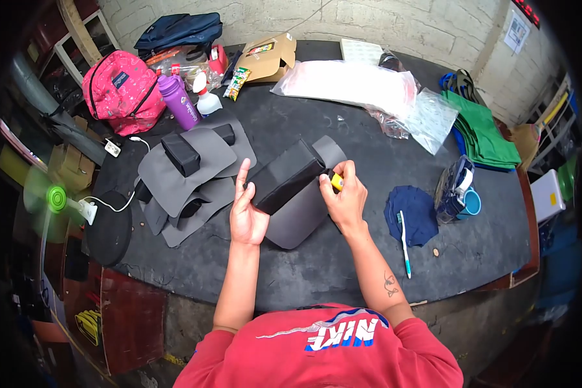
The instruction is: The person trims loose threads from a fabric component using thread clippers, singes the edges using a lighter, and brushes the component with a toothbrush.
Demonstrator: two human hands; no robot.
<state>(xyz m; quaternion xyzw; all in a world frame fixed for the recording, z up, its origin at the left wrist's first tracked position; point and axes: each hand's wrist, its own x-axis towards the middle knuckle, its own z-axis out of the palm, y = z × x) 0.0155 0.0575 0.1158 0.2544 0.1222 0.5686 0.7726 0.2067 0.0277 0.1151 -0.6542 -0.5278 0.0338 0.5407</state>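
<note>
A black box-shaped fabric piece (pixel 288 178) sits on a dark grey flat sheet (pixel 299 223) in front of me, slanting up to the right. My left hand (pixel 247 216) is open at its left end, palm turned inward and fingers raised. My right hand (pixel 346 197) is closed around a small yellow lighter (pixel 337 182) at the black piece's right end. To the left lies a pile of similar grey sheets (pixel 207 158), with black box-shaped parts (pixel 181 155) on them.
A toothbrush (pixel 404 246) rests on dark blue cloth (pixel 410 213), near a blue cup (pixel 470 204). Farther back are a purple bottle (pixel 179 103), a spray bottle (pixel 207 100), a pink backpack (pixel 123 94), plastic-wrapped sheets (pixel 355 84) and green fabric (pixel 482 132). A small fan (pixel 57 199) stands left.
</note>
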